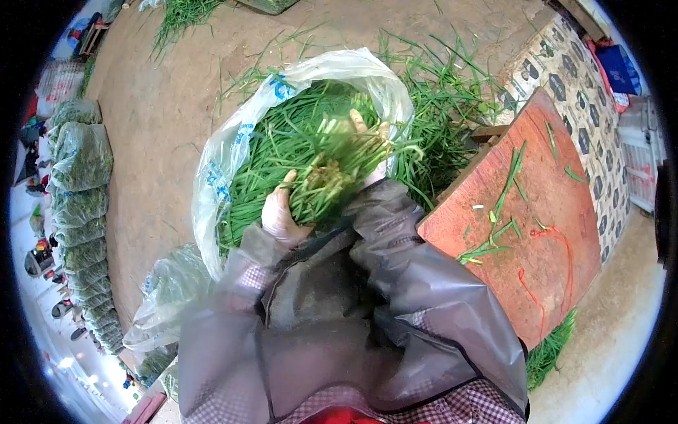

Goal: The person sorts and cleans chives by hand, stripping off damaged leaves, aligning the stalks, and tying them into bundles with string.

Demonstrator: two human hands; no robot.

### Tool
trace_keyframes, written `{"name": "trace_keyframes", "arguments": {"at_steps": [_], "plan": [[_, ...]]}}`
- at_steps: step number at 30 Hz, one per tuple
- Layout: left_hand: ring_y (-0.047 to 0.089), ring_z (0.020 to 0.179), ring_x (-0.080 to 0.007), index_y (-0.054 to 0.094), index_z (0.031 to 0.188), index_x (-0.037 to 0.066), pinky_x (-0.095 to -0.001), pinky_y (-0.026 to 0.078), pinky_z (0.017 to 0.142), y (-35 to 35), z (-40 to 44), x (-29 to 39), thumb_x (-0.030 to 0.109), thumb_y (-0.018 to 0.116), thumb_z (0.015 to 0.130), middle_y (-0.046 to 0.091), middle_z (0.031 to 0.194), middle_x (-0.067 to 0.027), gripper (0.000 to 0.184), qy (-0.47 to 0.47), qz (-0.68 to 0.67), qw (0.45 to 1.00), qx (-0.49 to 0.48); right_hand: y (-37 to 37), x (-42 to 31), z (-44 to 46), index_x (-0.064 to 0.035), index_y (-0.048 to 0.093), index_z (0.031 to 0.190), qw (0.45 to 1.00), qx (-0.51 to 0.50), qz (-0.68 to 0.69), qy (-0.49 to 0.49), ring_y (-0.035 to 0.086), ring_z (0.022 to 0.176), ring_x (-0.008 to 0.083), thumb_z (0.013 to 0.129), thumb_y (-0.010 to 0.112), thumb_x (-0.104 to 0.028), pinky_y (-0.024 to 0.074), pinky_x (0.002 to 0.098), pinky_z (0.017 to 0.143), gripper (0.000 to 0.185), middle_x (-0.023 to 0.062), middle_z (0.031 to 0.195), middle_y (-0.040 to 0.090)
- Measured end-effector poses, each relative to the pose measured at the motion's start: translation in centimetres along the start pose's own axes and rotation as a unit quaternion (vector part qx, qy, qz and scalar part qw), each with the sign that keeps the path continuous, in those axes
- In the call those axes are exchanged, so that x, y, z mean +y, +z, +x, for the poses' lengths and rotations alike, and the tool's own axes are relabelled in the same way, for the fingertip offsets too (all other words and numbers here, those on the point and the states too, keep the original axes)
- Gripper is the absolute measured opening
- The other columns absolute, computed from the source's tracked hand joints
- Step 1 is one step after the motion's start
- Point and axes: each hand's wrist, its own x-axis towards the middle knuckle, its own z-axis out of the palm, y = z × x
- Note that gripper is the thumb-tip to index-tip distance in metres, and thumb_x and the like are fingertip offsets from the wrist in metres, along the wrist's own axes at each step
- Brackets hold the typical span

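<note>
Right over the open mouth of the bag (209, 166), a bunch (332, 173) of greens is gripped between both hands. The left hand (281, 215) cups its near-left side, thumb pressed on top; the right hand (376, 173) clasps the stem end, partly hidden, two fingertips (358, 120) showing. Both arms reach forward, elbows bent, sleeves (395, 219) crumpled near the wrists. Right of the bag are loose greens (448, 106) and a red board (558, 191); far left of it, filled bags (81, 169).
</note>
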Motion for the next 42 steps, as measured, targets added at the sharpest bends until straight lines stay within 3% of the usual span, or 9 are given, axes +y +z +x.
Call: {"name": "trace_keyframes", "arguments": {"at_steps": [1,8,13,20,23,32,37,40,42], "plan": [[0.061,0.091,-0.0390,0.026,0.139,-0.002,-0.0435,0.050,0.076,1.0,-0.3,-1.3,0.013,0.082,0.054,0.058,0.114,-0.0237,0.103,0.031,-0.014,0.999,-0.005,-1.1,0.0,0.8,-0.0112,0.024,0.147,0.927,-0.258,0.254,0.098,0.033,0.131,0.0375,0.080,0.029,-0.080,0.0270,0.0501,0.110,0.096,0.0204,0.143,0.035],[0.040,0.125,-0.0418,0.021,0.143,0.001,-0.0470,0.035,0.102,0.4,-0.7,-0.5,0.042,0.089,0.046,0.037,0.138,-0.0280,0.125,-0.064,0.058,0.992,-0.089,2.2,-1.5,-0.3,0.0004,0.031,0.143,0.975,-0.136,-0.132,0.111,0.052,0.111,0.0307,0.076,0.018,-0.086,0.0433,0.0428,0.097,0.110,0.0210,0.126,0.051],[0.024,0.135,-0.0411,0.020,0.146,0.004,-0.0548,0.019,0.108,-1.9,0.1,1.4,0.059,0.084,0.047,0.028,0.146,-0.0224,0.130,-0.164,0.113,0.969,-0.148,3.2,-1.2,-0.5,0.0061,0.057,0.119,0.985,-0.078,-0.138,0.071,0.061,0.093,0.0247,0.083,0.016,-0.080,0.0514,0.0384,0.083,0.102,0.0133,0.101,0.063],[0.045,0.121,-0.0367,0.051,0.117,0.006,-0.0496,0.032,0.098,-0.9,2.7,2.5,0.021,0.080,0.053,0.048,0.129,-0.0194,0.072,-0.009,0.034,0.995,0.093,6.0,0.4,-1.5,0.0011,0.055,0.119,0.984,-0.033,-0.175,0.007,0.062,0.092,0.0255,0.087,0.031,-0.073,0.0509,0.0386,0.085,0.084,0.0135,0.106,0.064],[0.049,0.114,-0.0336,0.061,0.103,0.004,-0.0395,0.041,0.094,-2.3,2.1,2.6,0.009,0.077,0.059,0.054,0.120,-0.0176,0.048,-0.153,-0.112,0.981,0.035,5.6,0.5,-0.9,-0.0002,0.052,0.123,0.984,-0.073,-0.157,0.036,0.061,0.097,0.0249,0.090,0.033,-0.068,0.0500,0.0394,0.087,0.078,0.0126,0.110,0.063],[0.049,0.115,-0.0343,0.060,0.115,0.004,-0.0399,0.038,0.100,-2.6,3.9,4.9,0.007,0.071,0.064,0.052,0.124,-0.0185,0.052,-0.142,-0.064,0.987,0.046,7.2,1.6,-2.1,0.0016,0.043,0.133,0.979,-0.157,-0.081,0.100,0.063,0.093,0.0264,0.095,0.032,-0.058,0.0531,0.0394,0.083,0.072,0.0133,0.107,0.063],[0.047,0.117,-0.0241,0.038,0.132,-0.002,-0.0358,0.035,0.103,-1.3,4.3,2.6,0.000,0.065,0.068,0.049,0.126,-0.0128,0.070,-0.196,-0.315,0.928,0.040,9.0,0.9,-4.2,-0.0055,0.030,0.144,0.985,-0.125,-0.113,-0.028,0.046,0.122,0.0240,0.074,0.045,-0.081,0.0387,0.0406,0.103,0.104,0.0102,0.136,0.046],[0.046,0.117,-0.0216,0.035,0.134,-0.001,-0.0342,0.034,0.103,-1.9,4.0,2.8,-0.001,0.064,0.069,0.049,0.126,-0.0105,0.072,-0.224,-0.371,0.900,0.043,9.7,0.0,-5.2,-0.0072,0.019,0.148,0.956,-0.184,-0.222,-0.053,0.043,0.125,0.0255,0.071,0.049,-0.081,0.0358,0.0404,0.106,0.111,0.0113,0.141,0.040],[0.046,0.117,-0.0206,0.035,0.135,-0.001,-0.0336,0.035,0.102,-2.6,3.6,2.6,0.001,0.067,0.071,0.049,0.127,-0.0104,0.072,-0.248,-0.317,0.915,0.023,8.6,0.1,-4.6,-0.0084,0.012,0.150,0.959,-0.218,-0.182,-0.019,0.037,0.131,0.0272,0.070,0.070,-0.062,0.0320,0.0405,0.108,0.113,0.0118,0.148,0.030]]}}
